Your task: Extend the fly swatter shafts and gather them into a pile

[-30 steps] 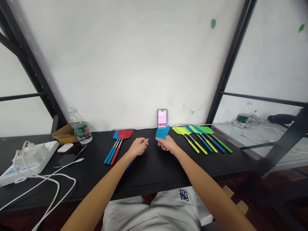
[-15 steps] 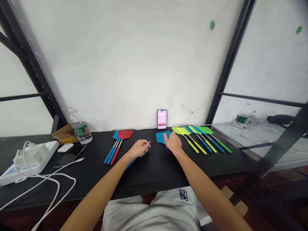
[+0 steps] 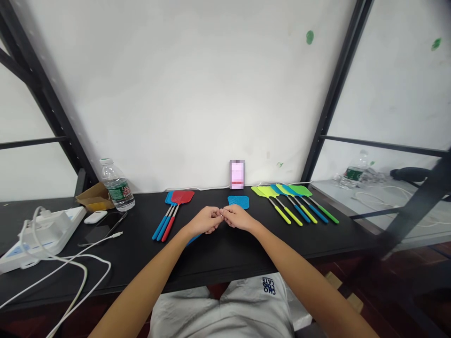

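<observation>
My left hand (image 3: 206, 219) is closed around a fly swatter handle, whose blue grip (image 3: 193, 239) shows below the wrist. Its thin metal rod is hidden by the fingers. Against its fingertips, my right hand (image 3: 237, 218) pinches at the rod's tip. Just behind the right hand is a blue fly swatter head (image 3: 238, 202); its lower edge is covered, so I cannot tell whether it touches the hand. On the left lie two blue swatters (image 3: 164, 223) and a red swatter (image 3: 181, 197). A fanned row of yellow, blue and green swatters (image 3: 287, 206) lies to the right.
A phone with a blurred screen (image 3: 237, 175) leans on the wall. At the left are a water bottle (image 3: 118, 187), cardboard box (image 3: 96, 197), white earbud case (image 3: 96, 217), dark phone (image 3: 105, 227), power strip (image 3: 42, 237) and loose white cables (image 3: 84, 267). Black shelf posts (image 3: 340, 84) flank the black tabletop (image 3: 225, 256).
My right hand has left the top of the blue swatter head and moved left and down to meet my left fingertips. The metal rod tip that showed is now covered.
</observation>
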Available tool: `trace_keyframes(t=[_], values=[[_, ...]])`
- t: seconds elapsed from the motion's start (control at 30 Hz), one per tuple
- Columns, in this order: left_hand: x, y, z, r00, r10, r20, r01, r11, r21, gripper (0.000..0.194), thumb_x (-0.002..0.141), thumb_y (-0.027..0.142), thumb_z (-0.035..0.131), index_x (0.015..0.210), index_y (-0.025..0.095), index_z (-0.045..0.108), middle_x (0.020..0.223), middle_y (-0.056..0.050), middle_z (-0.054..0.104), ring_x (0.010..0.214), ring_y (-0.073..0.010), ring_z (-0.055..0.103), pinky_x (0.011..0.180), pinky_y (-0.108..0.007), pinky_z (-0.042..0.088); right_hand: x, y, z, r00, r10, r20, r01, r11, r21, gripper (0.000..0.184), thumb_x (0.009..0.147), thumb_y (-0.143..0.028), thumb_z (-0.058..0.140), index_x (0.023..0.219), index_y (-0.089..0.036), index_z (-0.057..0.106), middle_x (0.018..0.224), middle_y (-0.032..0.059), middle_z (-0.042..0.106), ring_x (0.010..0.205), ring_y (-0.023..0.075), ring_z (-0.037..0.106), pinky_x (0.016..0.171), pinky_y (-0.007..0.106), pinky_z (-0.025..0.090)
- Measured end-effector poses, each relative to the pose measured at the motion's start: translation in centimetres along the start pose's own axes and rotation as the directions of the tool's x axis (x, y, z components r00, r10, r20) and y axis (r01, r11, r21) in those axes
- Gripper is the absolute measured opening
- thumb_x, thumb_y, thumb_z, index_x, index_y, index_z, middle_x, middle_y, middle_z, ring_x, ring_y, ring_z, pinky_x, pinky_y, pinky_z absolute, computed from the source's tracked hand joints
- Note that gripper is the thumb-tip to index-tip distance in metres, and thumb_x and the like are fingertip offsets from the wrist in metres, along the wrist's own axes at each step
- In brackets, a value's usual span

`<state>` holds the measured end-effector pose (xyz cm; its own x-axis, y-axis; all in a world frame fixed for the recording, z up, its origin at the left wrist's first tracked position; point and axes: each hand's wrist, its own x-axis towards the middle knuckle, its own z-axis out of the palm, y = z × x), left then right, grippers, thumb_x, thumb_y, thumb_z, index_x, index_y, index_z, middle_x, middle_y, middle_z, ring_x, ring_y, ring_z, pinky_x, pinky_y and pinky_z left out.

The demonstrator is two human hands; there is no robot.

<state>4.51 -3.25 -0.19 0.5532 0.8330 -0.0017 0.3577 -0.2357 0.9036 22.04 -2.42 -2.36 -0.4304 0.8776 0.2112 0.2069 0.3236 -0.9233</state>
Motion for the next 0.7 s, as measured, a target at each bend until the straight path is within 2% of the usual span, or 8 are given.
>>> trace_keyframes(t=[0.07, 0.13, 0.23, 0.33, 0.4, 0.53, 0.63, 0.7], values=[[0.0, 0.0, -0.2, 1.0, 0.0, -0.012, 0.0, 1.0, 0.023, 0.037, 0.078, 0.053, 0.055, 0.076, 0.018, 0.047, 0.055, 0.005, 0.05, 0.036, -0.0057, 0.041, 0.033, -0.018, 0.027, 0.2, -0.1, -0.2, 0.999, 0.02, -0.044, -0.015, 0.994, 0.109, 0.042, 0.082, -0.053, 0.053, 0.058, -0.019, 0.045, 0.046, -0.0051, 0.04, 0.038, 0.0067, 0.035, 0.039, 0.021, 0.025], [0.0, 0.0, -0.4, 1.0, -0.009, -0.016, 0.009, 0.999, 0.044, 0.036, 0.078, 0.053, 0.054, 0.077, 0.018, 0.047, 0.055, 0.005, 0.05, 0.035, -0.0059, 0.041, 0.033, -0.017, 0.027, 0.5, -0.2, -0.6, 0.986, 0.06, -0.157, -0.025, 0.976, 0.215, 0.04, 0.08, -0.05, 0.055, 0.058, -0.019, 0.042, 0.046, -0.0068, 0.035, 0.037, 0.0053, 0.029, 0.038, 0.02, 0.022], [0.1, -0.2, -0.6, 1.0, -0.019, -0.019, 0.021, 0.995, 0.098, 0.035, 0.079, 0.053, 0.052, 0.08, 0.018, 0.05, 0.057, 0.005, 0.051, 0.036, -0.0063, 0.041, 0.034, -0.018, 0.027, 0.8, -0.1, -1.5, 0.925, 0.117, -0.361, -0.019, 0.964, 0.265, 0.039, 0.079, -0.048, 0.056, 0.058, -0.02, 0.04, 0.047, -0.0069, 0.035, 0.038, 0.005, 0.028, 0.037, 0.021, 0.02], [0.2, -0.6, -0.6, 0.999, 0.001, -0.048, 0.009, 0.981, 0.193, 0.036, 0.082, 0.054, 0.048, 0.079, 0.018, 0.053, 0.056, 0.004, 0.051, 0.039, -0.007, 0.042, 0.038, -0.019, 0.031, 0.8, 0.0, -2.0, 0.862, 0.127, -0.492, -0.006, 0.971, 0.24, 0.04, 0.079, -0.051, 0.055, 0.058, -0.02, 0.041, 0.046, -0.0059, 0.037, 0.038, 0.0062, 0.032, 0.037, 0.021, 0.021], [0.4, -0.7, -0.5, 0.993, 0.072, -0.098, -0.043, 0.961, 0.272, 0.036, 0.083, 0.052, 0.047, 0.075, 0.018, 0.054, 0.057, 0.004, 0.052, 0.045, -0.0084, 0.045, 0.045, -0.02, 0.035, 0.8, 0.0, -2.0, 0.849, 0.153, -0.506, -0.015, 0.964, 0.265, 0.041, 0.079, -0.054, 0.054, 0.059, -0.02, 0.042, 0.046, -0.0055, 0.039, 0.036, 0.0064, 0.033, 0.036, 0.021, 0.022], [0.5, -0.7, 0.2, 0.946, 0.254, -0.199, -0.151, 0.893, 0.424, 0.034, 0.086, 0.047, 0.045, 0.072, 0.018, 0.056, 0.064, 0.002, 0.057, 0.06, -0.0116, 0.051, 0.058, -0.022, 0.039, 0.9, -0.4, -0.8, 0.887, 0.186, -0.422, -0.04, 0.943, 0.332, 0.044, 0.08, -0.059, 0.053, 0.065, -0.018, 0.05, 0.054, -0.0003, 0.052, 0.04, 0.0093, 0.045, 0.035, 0.021, 0.027], [0.5, -0.4, 1.0, 0.929, 0.311, -0.199, -0.203, 0.881, 0.427, 0.031, 0.089, 0.043, 0.042, 0.081, 0.018, 0.058, 0.071, 0.0, 0.061, 0.066, -0.013, 0.054, 0.063, -0.023, 0.04, 0.9, -1.3, 0.3, 0.866, 0.134, -0.482, 0.097, 0.9, 0.425, 0.045, 0.081, -0.059, 0.053, 0.068, -0.017, 0.053, 0.061, 0.0025, 0.058, 0.051, 0.0118, 0.055, 0.044, 0.022, 0.039], [0.6, -0.3, 1.8, 0.924, 0.337, -0.18, -0.245, 0.884, 0.398, 0.03, 0.091, 0.039, 0.04, 0.088, 0.017, 0.059, 0.077, -0.002, 0.064, 0.071, -0.0139, 0.057, 0.067, -0.024, 0.042, 0.8, -2.1, 0.8, 0.847, 0.133, -0.515, 0.207, 0.81, 0.549, 0.044, 0.082, -0.059, 0.051, 0.07, -0.017, 0.051, 0.06, 0.001, 0.056, 0.054, 0.0117, 0.055, 0.048, 0.023, 0.043]])
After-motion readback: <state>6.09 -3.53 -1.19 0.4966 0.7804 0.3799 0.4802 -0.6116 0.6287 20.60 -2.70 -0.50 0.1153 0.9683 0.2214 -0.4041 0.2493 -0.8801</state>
